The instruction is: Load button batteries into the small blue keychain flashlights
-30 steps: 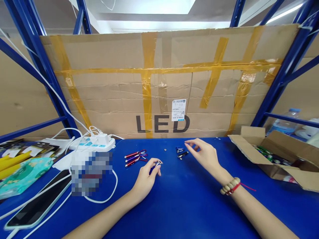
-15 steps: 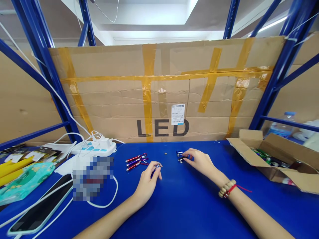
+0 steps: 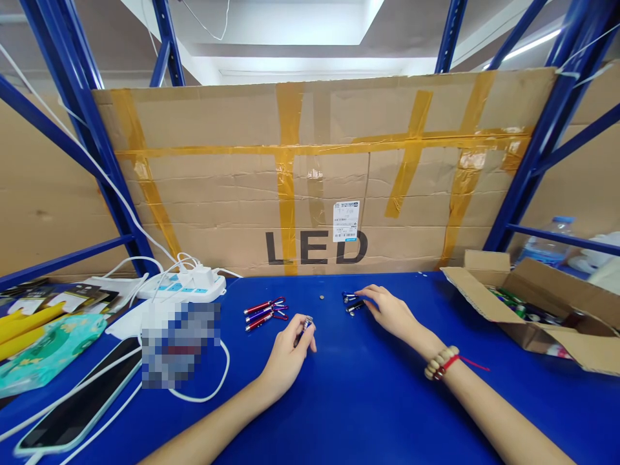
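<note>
My left hand (image 3: 289,352) is closed round a small metallic tube (image 3: 306,324), most of it hidden by the fingers. Beyond it to the left, several red and purple metal tubes with clips (image 3: 261,312) lie in a bunch on the blue table. My right hand (image 3: 390,313) reaches over small blue and black metal parts (image 3: 355,307), its fingers apart at their edge; nothing shows between them. A tiny round piece (image 3: 321,298) lies between the two groups.
An open cardboard box (image 3: 527,323) with small items stands at right. At left are a power strip (image 3: 213,290), white cables, a phone (image 3: 80,394) and yellow and green packages (image 3: 53,345). A big taped cardboard sheet (image 3: 232,213) closes off the back.
My right hand's fingers have opened and lifted slightly, leaving the black part in plainer view on the table. My left hand has barely shifted, still round the metallic tube.
</note>
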`<control>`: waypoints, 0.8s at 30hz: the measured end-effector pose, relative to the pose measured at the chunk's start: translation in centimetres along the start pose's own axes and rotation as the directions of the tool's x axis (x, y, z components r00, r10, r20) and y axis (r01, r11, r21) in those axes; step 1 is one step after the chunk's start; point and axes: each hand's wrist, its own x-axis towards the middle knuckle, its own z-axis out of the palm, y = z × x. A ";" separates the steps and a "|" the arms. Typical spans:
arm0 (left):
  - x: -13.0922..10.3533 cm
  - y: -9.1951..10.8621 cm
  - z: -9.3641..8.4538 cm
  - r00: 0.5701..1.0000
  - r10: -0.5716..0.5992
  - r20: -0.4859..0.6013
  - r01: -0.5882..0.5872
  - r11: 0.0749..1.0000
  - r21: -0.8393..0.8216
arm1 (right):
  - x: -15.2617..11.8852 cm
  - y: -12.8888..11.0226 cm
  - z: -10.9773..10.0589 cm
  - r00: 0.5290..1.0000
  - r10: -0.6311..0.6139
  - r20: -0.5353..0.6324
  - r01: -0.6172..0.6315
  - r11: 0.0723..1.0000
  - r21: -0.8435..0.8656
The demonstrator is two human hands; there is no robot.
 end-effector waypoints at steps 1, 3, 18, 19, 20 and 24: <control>0.0 0.0 0.0 1.000 -0.001 0.004 0.001 1.000 -0.004 | 0.0 0.1 0.2 1.000 -0.007 0.007 0.007 1.000 -0.003; 0.0 0.0 0.0 1.000 0.001 0.011 -0.001 1.000 -0.007 | 0.0 0.3 0.5 0.999 -0.018 0.027 0.018 1.000 -0.009; -0.1 -0.1 0.1 1.000 0.007 0.004 -0.007 1.000 -0.023 | 0.0 0.1 -0.2 0.990 0.036 0.135 -0.023 0.995 -0.096; 0.0 -0.1 0.1 1.000 0.008 0.002 -0.008 1.000 -0.022 | 0.0 0.1 -0.2 0.990 0.046 0.131 -0.033 0.995 -0.099; 0.0 -0.1 0.1 1.000 0.009 -0.001 -0.009 1.000 -0.020 | 0.0 0.1 -0.2 0.991 0.056 0.125 -0.044 0.994 -0.099; 0.0 0.1 0.0 1.000 0.016 -0.009 -0.016 1.000 -0.014 | 0.1 0.4 0.1 0.991 0.113 0.077 -0.106 0.990 -0.094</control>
